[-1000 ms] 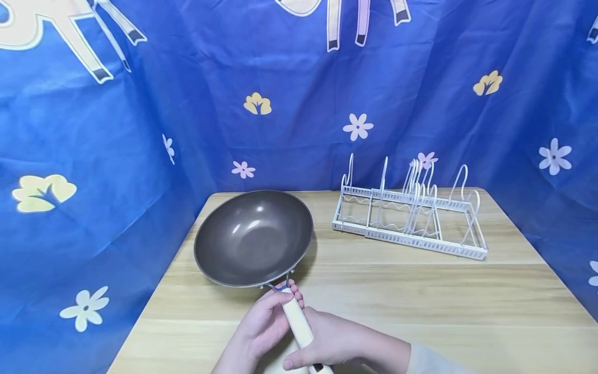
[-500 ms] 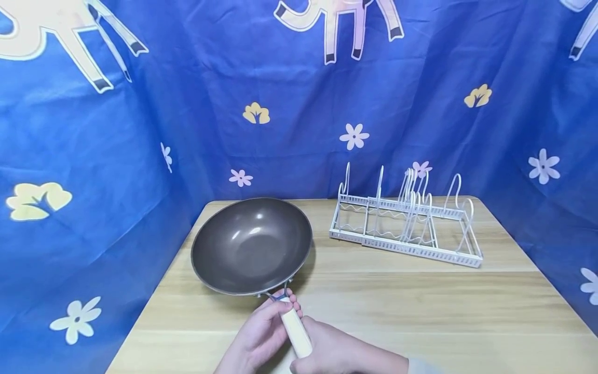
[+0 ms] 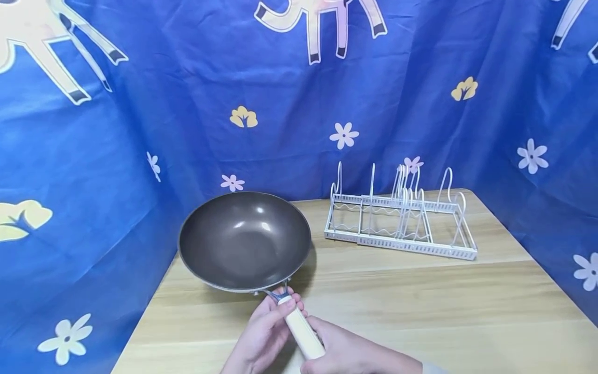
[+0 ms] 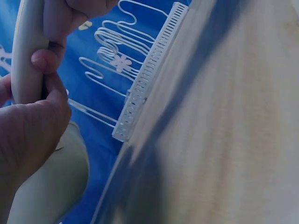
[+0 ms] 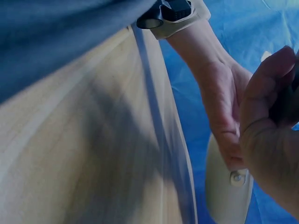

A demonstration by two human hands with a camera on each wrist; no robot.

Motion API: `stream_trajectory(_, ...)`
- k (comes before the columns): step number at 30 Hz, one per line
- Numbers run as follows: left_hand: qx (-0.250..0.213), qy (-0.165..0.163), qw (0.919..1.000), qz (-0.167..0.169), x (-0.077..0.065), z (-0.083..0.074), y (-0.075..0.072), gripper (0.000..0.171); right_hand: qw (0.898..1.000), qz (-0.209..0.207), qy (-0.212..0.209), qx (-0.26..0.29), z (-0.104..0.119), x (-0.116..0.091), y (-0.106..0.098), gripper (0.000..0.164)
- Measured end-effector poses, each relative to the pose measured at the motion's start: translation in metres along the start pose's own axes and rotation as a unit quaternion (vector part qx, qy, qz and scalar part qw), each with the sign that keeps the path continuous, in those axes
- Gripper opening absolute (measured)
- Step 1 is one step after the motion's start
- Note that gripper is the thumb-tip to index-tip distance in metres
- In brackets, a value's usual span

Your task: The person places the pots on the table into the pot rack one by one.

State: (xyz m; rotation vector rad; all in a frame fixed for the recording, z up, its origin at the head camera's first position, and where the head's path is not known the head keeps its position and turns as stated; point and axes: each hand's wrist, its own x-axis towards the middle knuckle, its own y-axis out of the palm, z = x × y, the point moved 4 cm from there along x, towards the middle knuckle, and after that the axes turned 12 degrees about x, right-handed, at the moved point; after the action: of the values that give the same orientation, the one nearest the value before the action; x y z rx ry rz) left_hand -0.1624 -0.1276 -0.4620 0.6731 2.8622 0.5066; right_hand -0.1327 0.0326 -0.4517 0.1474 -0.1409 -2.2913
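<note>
A wok (image 3: 243, 244) with a dark inside, a cream outside (image 4: 53, 182) and a cream handle (image 3: 301, 327) is held above the left part of the table, its shadow below it. My left hand (image 3: 263, 332) grips the handle close to the metal bracket, thumb on top. Farther back, my right hand (image 3: 341, 345) holds the handle's rear part, whose end it hides. Both hands also show in the right wrist view: the left hand (image 5: 224, 102) reaches to the wok's bracket, and the right hand (image 5: 271, 144) curls round the dark-looking handle end.
A white wire pot rack (image 3: 402, 223) with upright hoops stands at the back right of the wooden table (image 3: 420, 301). Blue patterned cloth (image 3: 289, 140) hangs behind the table and on both sides. Table surface lies between the wok and the rack.
The wok has come up slightly and shifted a little left, looking larger. Both hands keep their hold on the handle. The head view has tilted and turned slightly.
</note>
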Motion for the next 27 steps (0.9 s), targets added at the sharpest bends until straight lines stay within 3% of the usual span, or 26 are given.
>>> stream_trajectory(7, 0.064, 0.041, 0.9969, 0.022, 0.0, -0.023, 0.012, 0.026, 0.997, 0.049, -0.027, 0.046, 0.013, -0.006, -0.003, 0.069)
stream_trajectory(13, 0.074, 0.062, 0.9952, 0.013, 0.004, -0.036, 0.024, 0.022, 0.991, 0.071, -0.037, 0.109, 0.025, -0.011, -0.001, 0.068)
stream_trajectory(18, 0.089, 0.077, 0.993, 0.002, 0.009, -0.043, 0.034, 0.024, 0.981, 0.107, -0.081, 0.142, 0.033, -0.013, 0.0, 0.062)
stream_trajectory(27, 0.086, 0.095, 0.9917, -0.008, 0.016, -0.051, 0.05, 0.027, 0.972, 0.11, -0.141, 0.149, 0.035, -0.019, -0.001, 0.062)
